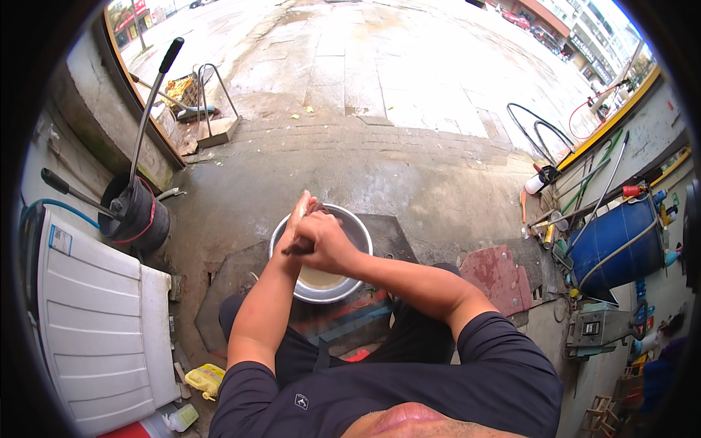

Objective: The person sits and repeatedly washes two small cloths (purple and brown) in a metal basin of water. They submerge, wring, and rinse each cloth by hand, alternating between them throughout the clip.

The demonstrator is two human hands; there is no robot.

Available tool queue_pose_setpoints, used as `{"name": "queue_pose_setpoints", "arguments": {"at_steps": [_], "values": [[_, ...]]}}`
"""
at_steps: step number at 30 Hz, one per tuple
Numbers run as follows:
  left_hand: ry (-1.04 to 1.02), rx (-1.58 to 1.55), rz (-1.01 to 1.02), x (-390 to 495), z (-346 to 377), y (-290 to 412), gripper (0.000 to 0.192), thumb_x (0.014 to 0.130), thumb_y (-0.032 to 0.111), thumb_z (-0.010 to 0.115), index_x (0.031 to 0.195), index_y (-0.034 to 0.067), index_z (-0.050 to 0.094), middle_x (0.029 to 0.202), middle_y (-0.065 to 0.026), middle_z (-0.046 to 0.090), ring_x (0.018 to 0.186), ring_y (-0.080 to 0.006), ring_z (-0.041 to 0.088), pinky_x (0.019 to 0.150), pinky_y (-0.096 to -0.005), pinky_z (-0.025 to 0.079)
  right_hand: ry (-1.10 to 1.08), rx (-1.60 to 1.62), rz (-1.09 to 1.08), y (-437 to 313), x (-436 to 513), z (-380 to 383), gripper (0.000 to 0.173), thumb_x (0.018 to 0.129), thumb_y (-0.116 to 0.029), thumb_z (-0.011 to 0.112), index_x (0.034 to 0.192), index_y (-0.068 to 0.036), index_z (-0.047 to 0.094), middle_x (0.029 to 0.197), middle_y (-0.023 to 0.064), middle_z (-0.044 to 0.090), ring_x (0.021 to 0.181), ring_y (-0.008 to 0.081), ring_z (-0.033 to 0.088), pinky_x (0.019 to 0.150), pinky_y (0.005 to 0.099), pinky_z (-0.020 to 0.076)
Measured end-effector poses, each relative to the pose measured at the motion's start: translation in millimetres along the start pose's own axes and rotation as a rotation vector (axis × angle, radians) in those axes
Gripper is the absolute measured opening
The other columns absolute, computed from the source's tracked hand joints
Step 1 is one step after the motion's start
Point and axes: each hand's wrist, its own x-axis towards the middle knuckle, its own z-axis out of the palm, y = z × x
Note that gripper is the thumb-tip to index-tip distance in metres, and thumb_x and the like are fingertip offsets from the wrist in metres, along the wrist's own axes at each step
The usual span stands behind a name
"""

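My right hand [327, 240] grips a dark brown cloth [301, 246], bunched up and wet-looking. It presses the cloth against the palm side of my left hand [299, 212] and wrist. The left hand is held flat with its fingers stretched away from me, partly hidden behind the right hand and the cloth. Both hands are above a round metal basin [366, 235], which holds cloudy, pale brown water [320, 279]. The basin stands on the ground between my knees.
A black bucket [156, 227] holding long-handled tools and a white ribbed plastic appliance [98, 323] stand left. A yellow jug [205, 379] lies near my left elbow. On the right are a red-brown board [495, 279], a blue barrel [616, 243] and a bench vise [594, 328].
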Motion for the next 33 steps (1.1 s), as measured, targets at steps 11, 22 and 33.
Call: {"name": "queue_pose_setpoints", "arguments": {"at_steps": [11,22,33], "values": [[-0.157,-0.248,-0.044,5,5,-24,0.059,0.107,0.061,0.043,0.13,0.01,0.061,0.126,-0.0139,0.069,0.116,-0.03,0.068,0.103,-0.0491,0.055,0.31,-0.117,0.275,53,23,5,0.028,0.078,-0.013,0.077,0.069,-0.002,0.053,0.078,0.0147,0.056,0.082,0.0365,0.053,0.075,0.0472,0.0435],[-0.146,-0.242,-0.094,-9,20,-23,0.052,0.109,0.054,0.05,0.138,0.012,0.061,0.135,-0.0097,0.067,0.12,-0.0272,0.067,0.102,-0.0477,0.056,0.472,-0.09,0.329,66,32,-9,0.031,0.084,-0.014,0.078,0.075,0.001,0.052,0.074,0.0175,0.052,0.065,0.0351,0.052,0.06,0.0432,0.0439],[-0.253,-0.371,-0.121,-11,6,-19,0.038,0.11,0.043,0.052,0.127,0.011,0.062,0.113,-0.0074,0.072,0.103,-0.0229,0.071,0.09,-0.0377,0.059,0.314,-0.112,0.026,33,23,0,0.033,0.088,-0.019,0.079,0.074,-0.001,0.055,0.071,0.0188,0.054,0.064,0.0378,0.052,0.061,0.0442,0.0445]]}}
